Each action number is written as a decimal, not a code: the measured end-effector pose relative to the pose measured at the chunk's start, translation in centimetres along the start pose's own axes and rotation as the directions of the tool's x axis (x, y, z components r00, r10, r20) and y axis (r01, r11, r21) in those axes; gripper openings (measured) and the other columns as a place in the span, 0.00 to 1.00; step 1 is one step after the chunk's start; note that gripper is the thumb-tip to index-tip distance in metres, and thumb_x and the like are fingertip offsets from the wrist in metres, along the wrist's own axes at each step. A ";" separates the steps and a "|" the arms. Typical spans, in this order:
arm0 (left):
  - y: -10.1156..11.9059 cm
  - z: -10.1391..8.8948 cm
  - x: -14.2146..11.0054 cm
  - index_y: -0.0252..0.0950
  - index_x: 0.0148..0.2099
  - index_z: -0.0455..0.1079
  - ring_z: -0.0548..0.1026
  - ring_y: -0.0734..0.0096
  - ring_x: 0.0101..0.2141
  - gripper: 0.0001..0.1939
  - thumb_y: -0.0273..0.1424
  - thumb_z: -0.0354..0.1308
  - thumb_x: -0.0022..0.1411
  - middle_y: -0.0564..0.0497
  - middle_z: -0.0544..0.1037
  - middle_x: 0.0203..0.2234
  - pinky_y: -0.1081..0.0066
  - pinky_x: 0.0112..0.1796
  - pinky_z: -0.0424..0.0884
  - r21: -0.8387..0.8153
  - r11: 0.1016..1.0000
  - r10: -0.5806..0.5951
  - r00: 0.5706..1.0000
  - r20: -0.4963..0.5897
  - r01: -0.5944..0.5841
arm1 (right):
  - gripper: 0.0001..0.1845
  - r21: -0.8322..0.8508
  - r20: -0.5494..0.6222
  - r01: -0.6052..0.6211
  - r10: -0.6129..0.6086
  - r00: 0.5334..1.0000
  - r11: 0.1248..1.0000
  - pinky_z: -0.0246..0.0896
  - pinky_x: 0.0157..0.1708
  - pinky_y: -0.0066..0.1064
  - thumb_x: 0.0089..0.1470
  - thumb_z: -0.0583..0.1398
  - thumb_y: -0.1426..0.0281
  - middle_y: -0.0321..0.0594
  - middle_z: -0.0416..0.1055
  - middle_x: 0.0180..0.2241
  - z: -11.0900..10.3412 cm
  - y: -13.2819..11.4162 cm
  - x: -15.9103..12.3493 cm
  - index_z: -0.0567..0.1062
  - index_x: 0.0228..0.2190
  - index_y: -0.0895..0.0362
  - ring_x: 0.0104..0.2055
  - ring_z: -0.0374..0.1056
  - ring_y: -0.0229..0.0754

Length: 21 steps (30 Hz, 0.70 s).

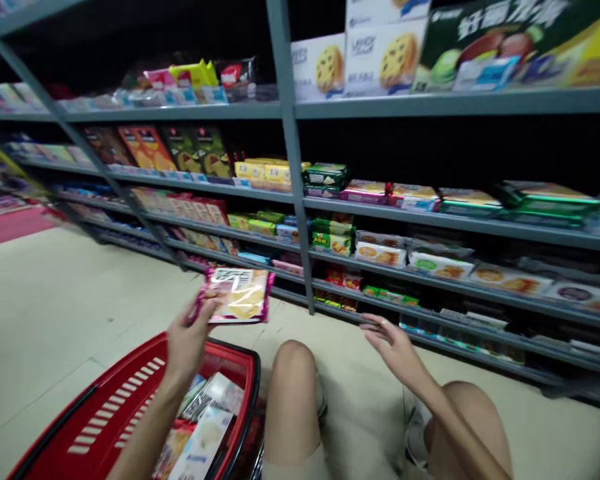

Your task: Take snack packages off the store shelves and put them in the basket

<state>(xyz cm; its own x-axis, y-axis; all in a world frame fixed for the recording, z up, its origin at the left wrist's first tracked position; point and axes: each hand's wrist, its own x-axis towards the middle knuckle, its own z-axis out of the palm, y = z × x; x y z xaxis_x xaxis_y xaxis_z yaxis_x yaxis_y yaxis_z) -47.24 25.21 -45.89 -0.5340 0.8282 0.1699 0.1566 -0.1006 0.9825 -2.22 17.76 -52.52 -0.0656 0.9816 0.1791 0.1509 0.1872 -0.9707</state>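
Note:
A flat snack packet (pixel 243 295) with a magenta edge and biscuits printed on its front is gripped at its left side by my left hand (pixel 195 327). Packet and hand are over the far end of a red shopping basket (pixel 130 387). Inside the basket lie several packaged goods, among them a white box (pixel 203 443). My right hand (pixel 390 343) hangs in the air before the lower shelves, fingers stretched out, with nothing visible in it. The closest goods behind it are green packets (pixel 390 295) on a low shelf.
Grey-blue metal shelves (pixel 455 103) stocked with boxed and bagged biscuits run across the view, with an upright post (pixel 293 153) near the middle. My bent knees (pixel 294 380) are between the basket and my right arm. Pale floor tiles (pixel 105 287) extend to the left.

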 end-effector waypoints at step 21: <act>13.0 25.4 -10.8 0.44 0.69 0.71 0.73 0.54 0.64 0.30 0.32 0.69 0.66 0.44 0.75 0.64 0.55 0.67 0.69 -0.216 0.723 0.661 0.566 0.492 -0.656 | 0.37 -0.042 -0.412 0.367 -0.351 0.841 0.929 0.66 0.71 0.44 0.62 0.72 0.59 0.43 0.67 0.69 -7.7 -11.2 5.2 0.71 0.68 0.50 0.69 0.67 0.53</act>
<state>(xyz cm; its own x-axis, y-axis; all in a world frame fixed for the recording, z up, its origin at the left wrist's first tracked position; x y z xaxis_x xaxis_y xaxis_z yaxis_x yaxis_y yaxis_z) -18.32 28.96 -36.92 0.2100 0.6740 0.7083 0.2845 -0.7352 0.6153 3.33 21.08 -39.50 0.2984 0.7750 0.5571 0.1573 0.5358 -0.8296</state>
